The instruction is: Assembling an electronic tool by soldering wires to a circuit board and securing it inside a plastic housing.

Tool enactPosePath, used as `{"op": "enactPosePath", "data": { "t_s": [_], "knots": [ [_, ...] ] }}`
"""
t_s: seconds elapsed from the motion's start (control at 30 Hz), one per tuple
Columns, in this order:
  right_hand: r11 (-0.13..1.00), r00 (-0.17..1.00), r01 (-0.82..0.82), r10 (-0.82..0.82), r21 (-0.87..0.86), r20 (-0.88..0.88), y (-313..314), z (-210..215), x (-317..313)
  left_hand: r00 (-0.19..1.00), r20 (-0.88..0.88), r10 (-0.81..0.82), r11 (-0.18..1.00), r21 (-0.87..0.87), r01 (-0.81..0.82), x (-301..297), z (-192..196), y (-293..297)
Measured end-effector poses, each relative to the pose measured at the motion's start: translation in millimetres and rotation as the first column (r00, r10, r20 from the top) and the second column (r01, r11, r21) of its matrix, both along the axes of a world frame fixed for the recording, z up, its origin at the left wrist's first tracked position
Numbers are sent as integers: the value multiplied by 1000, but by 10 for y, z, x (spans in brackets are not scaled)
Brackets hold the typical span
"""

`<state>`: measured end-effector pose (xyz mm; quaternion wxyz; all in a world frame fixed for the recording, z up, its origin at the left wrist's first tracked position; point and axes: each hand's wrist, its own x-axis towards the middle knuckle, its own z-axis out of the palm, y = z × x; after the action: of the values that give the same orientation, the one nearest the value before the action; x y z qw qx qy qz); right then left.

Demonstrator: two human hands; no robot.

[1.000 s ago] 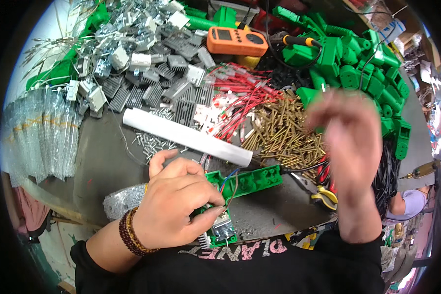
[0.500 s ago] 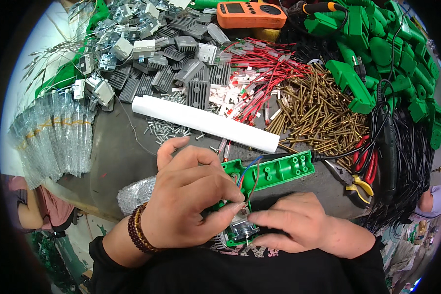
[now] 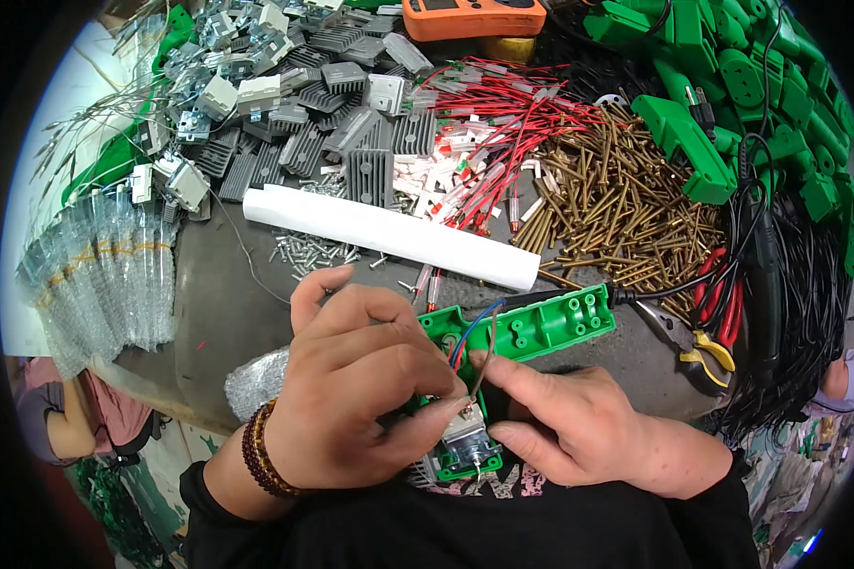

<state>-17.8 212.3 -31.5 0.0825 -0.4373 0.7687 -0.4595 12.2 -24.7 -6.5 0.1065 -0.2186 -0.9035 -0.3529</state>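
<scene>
My left grip [image 3: 356,394] pinches a brown wire [image 3: 492,334], my right grip [image 3: 579,417] parted alongside — module [image 3: 467,448] seated, green housing [image 3: 562,327] apparently yet to close.

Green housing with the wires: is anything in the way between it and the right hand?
Nothing solid that I can see: the right hand has its index finger at the green housing. Only the thin brown wire runs close by that fingertip. The white roll lies beyond the housing.
</scene>
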Motion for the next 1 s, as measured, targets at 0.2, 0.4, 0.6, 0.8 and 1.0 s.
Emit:
{"op": "enactPosePath", "data": {
  "t_s": [0.2,0.4,0.6,0.8,1.0],
  "knots": [
    [985,998,-16,5,-175,-58,10,-52,-26,1000,1,-15,1000,8,15,-4,13,3],
    [1000,993,21,-19,21,-114,1,-62,-15,1000,5,-1,1000,2,1,-7,5,24],
    [988,989,-123,115,-95,-90,76,13,-83,999,40,-16,1000,13,15,2,51,19],
    [966,952,-259,260,29,-162,110,-49,-42,988,144,-61,997,-43,68,-40,180,23],
    [972,931,-236,233,25,-280,90,-64,-20,968,230,-95,971,-195,141,-111,340,98]
  ]
}}
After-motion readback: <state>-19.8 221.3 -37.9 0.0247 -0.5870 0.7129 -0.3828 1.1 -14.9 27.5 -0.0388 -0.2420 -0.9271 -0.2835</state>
